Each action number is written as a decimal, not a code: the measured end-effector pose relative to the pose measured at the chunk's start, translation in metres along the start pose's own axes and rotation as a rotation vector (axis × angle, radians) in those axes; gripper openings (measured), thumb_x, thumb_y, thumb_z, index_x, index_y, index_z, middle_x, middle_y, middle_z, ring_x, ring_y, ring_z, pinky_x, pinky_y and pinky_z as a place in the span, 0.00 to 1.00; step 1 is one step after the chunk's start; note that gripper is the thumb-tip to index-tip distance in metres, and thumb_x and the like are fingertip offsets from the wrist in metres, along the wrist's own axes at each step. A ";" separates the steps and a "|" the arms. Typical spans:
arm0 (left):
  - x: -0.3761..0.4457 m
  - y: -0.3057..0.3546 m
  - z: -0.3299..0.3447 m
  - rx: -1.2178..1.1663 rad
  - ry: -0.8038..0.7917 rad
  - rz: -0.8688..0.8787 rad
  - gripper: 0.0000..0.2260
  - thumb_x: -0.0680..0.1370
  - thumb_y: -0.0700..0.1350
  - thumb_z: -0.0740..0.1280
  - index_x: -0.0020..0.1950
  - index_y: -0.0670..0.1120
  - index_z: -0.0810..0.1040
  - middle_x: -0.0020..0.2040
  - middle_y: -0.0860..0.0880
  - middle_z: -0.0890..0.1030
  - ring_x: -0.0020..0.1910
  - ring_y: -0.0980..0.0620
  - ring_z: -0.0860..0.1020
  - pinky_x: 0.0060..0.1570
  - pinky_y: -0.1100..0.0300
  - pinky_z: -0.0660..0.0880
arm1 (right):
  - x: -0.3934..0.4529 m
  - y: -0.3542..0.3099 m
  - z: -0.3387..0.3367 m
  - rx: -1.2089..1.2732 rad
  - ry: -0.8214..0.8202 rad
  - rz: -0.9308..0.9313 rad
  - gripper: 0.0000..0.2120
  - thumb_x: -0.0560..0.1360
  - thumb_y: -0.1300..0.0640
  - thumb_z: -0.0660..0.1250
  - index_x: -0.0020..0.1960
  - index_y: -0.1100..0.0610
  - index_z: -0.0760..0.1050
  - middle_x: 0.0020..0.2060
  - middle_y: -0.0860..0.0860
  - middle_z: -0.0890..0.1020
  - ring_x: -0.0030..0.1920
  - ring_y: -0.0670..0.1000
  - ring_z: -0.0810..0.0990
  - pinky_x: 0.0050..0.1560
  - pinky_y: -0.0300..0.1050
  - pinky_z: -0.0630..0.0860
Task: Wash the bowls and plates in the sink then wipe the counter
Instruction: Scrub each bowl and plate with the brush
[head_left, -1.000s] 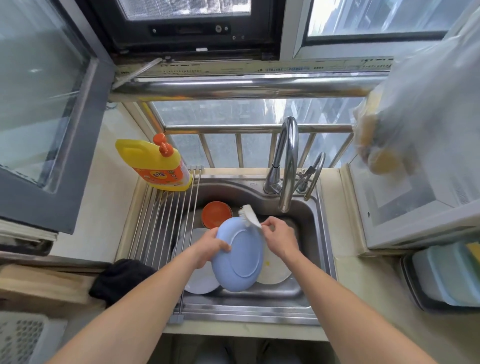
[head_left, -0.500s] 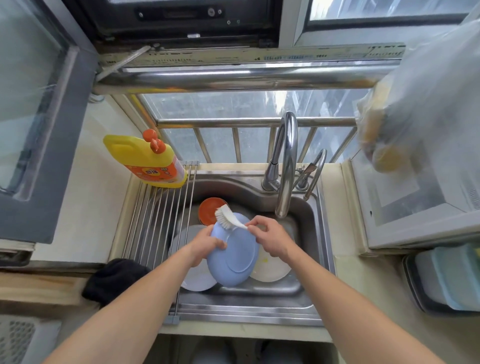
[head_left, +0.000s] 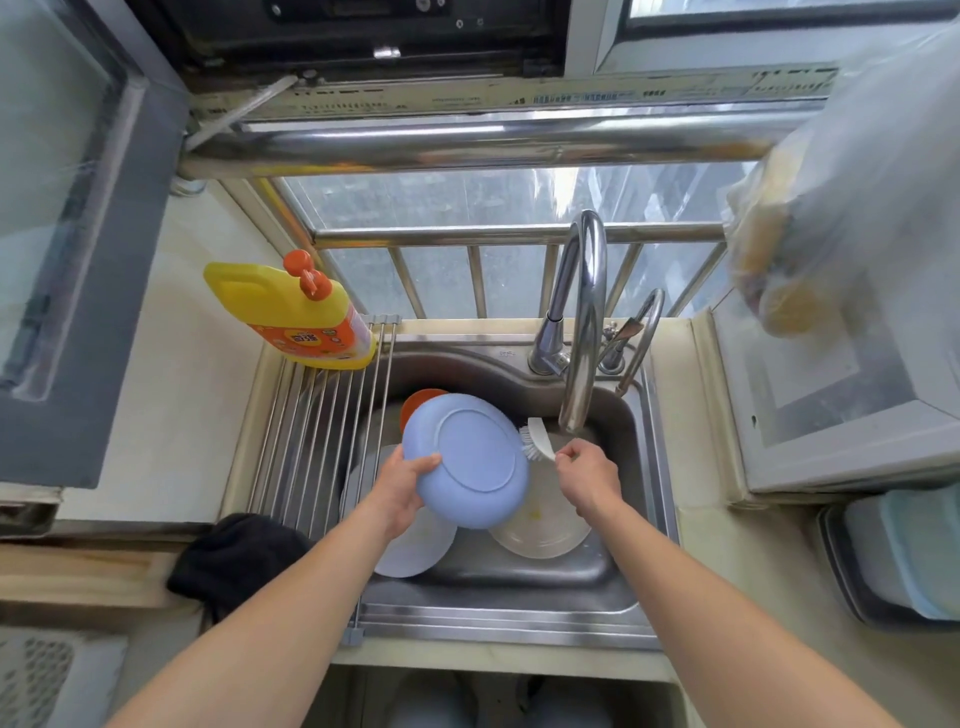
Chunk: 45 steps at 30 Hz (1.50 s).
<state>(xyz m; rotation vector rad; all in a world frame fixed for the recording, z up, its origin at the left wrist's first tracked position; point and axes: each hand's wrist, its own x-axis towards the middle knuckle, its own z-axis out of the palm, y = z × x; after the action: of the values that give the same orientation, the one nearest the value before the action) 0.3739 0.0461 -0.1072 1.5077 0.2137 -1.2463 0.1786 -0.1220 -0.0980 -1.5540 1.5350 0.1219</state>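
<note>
Two hands work over the stainless steel sink (head_left: 644, 467). The left hand (head_left: 402, 486) grips the round pale-blue plastic plate (head_left: 467, 460) by its near-left rim, thumb curled over the underside and fingers (head_left: 428, 461) wrapped round the edge. The plate is held up off the basin and tilted with its base ring facing the camera, likely so the back can be scrubbed and the runoff drops into the sink. The right hand (head_left: 589, 480) pinches the handle of the white plastic dish brush (head_left: 537, 440), with the bristles touching the plate's right rim, just below the spout of the curved chrome faucet (head_left: 584, 332); that spot would suit rinsing, though I cannot tell whether water is running.

Beneath the blue plate lie a round white plate (head_left: 410, 551) on the left and a cream plate with yellow residue (head_left: 540, 530) on the right, both partly covered. A small orange bowl (head_left: 415, 402) peeks out behind the blue plate's far edge, mostly hidden. The blue plate's upper face cannot be seen, so its cleanliness is unknown.

The yellow dish-soap bottle with orange cap (head_left: 296, 312) stands on the far end of the steel roll-up drying rack (head_left: 322, 431), within reach. A black cloth (head_left: 234, 561) sits crumpled on the counter (head_left: 171, 415) at the rack's near end, plausibly waiting for the wiping. At right, a translucent plastic bag (head_left: 841, 208) is blurred; its yellowish contents are unidentifiable.
</note>
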 end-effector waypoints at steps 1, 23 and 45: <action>0.001 0.000 0.003 -0.032 0.049 0.007 0.21 0.79 0.35 0.68 0.70 0.44 0.70 0.64 0.41 0.80 0.60 0.38 0.80 0.59 0.35 0.77 | -0.002 0.002 0.001 0.004 -0.011 -0.004 0.09 0.79 0.53 0.60 0.42 0.49 0.76 0.42 0.52 0.81 0.44 0.58 0.80 0.43 0.55 0.83; -0.020 -0.008 0.016 0.364 -0.157 -0.042 0.19 0.79 0.35 0.66 0.69 0.47 0.75 0.61 0.43 0.83 0.59 0.40 0.82 0.52 0.44 0.80 | -0.026 -0.008 0.013 0.014 -0.093 -0.313 0.05 0.77 0.48 0.66 0.46 0.46 0.80 0.37 0.46 0.83 0.39 0.50 0.79 0.41 0.47 0.73; -0.029 -0.009 0.004 0.356 -0.151 -0.028 0.28 0.71 0.39 0.72 0.70 0.47 0.73 0.60 0.43 0.83 0.57 0.39 0.82 0.56 0.38 0.79 | -0.037 -0.012 0.003 0.029 -0.354 -0.412 0.06 0.78 0.47 0.67 0.47 0.47 0.82 0.27 0.43 0.76 0.27 0.42 0.71 0.28 0.34 0.66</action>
<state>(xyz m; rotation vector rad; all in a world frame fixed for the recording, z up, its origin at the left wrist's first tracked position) 0.3524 0.0599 -0.0894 1.7045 -0.0926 -1.4698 0.1821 -0.0952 -0.0699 -1.6887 0.9211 0.1311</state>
